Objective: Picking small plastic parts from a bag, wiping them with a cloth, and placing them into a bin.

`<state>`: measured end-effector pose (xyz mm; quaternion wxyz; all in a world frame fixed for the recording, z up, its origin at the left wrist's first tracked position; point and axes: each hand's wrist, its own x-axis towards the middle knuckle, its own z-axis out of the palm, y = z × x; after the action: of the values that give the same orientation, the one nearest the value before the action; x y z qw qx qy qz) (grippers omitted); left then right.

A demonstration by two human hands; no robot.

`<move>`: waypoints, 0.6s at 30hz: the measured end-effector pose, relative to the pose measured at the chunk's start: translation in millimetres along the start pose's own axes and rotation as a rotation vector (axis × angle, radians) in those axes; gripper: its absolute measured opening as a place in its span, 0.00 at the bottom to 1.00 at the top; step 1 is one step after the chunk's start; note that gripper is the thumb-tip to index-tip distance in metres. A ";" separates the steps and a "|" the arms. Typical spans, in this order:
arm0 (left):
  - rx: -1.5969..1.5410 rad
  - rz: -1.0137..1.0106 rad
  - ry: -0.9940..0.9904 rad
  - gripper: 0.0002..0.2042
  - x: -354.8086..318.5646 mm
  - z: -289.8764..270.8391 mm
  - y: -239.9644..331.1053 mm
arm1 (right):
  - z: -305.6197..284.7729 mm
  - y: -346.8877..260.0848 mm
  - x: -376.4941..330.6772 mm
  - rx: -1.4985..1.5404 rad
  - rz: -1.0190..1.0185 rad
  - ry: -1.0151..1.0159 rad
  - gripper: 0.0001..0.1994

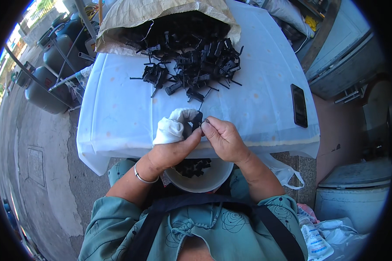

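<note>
Over the near side of the worktop [259, 87], the left hand [175, 150] has its grip closed around a small black plastic part [197, 119]; the right hand [225, 140] pinches its edge. It looks light and stiff — best held by its chunky body, the thin prong [201, 106] probably fragile.

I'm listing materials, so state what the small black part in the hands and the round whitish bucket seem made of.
Small black part: probably matte moulded plastic, judging by its dull, even colour.
Round whitish bucket: likely smooth plastic, judging by its thin, even rim.
</note>
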<state>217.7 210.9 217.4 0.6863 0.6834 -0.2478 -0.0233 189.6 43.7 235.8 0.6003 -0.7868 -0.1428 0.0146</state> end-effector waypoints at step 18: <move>-0.493 -0.361 -0.011 0.12 7.7 -17.7 16.2 | -13.0 8.5 5.7 -0.293 -0.170 0.064 0.06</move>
<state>226.1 225.5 236.2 0.8148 0.5292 -0.1130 -0.2081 199.3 30.8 232.2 0.4825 -0.8510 -0.1902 -0.0822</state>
